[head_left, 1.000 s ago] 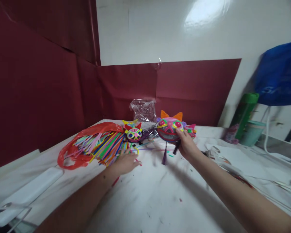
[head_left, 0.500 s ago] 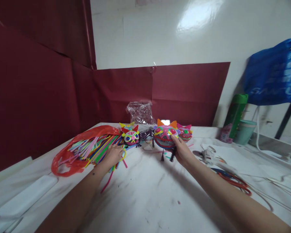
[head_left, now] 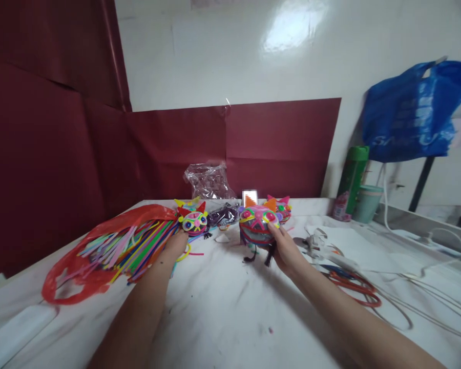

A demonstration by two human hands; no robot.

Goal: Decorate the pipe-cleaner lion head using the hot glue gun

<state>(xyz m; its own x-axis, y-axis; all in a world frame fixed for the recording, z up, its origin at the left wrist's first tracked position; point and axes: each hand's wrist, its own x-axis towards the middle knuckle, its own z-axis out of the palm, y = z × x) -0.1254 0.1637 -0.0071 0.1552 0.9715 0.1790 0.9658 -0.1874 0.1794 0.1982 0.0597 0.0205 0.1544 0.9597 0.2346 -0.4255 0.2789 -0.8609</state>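
Note:
My right hand [head_left: 286,250] is closed around the right side of a cat-faced craft lantern [head_left: 255,223] with orange ears, pink-red eyes and dark tassels hanging below. The thumb presses its front, just over the table. My left hand [head_left: 177,242] reaches to the lower left of a smaller cat-faced craft [head_left: 194,223] with red ears and blue eyes. Its fingertips are hidden there, so I cannot tell whether they grip it. Behind these sit a yellow-eared craft [head_left: 186,203] and a pink-eared one [head_left: 283,209], both partly covered.
Coloured pipe cleaners [head_left: 138,251] spill from a red plastic bag [head_left: 54,287] at left. Clear wrapping [head_left: 209,180] and a dark bundle [head_left: 225,214] lie at the back. Orange cable [head_left: 359,287], a green spray can [head_left: 351,179], a pale cup [head_left: 369,204] and a blue bag [head_left: 411,113] are at right.
My left hand has moved from the pipe cleaners toward the red-eared craft. The orange-eared lantern has come slightly lower and nearer in my right hand. The view has turned right.

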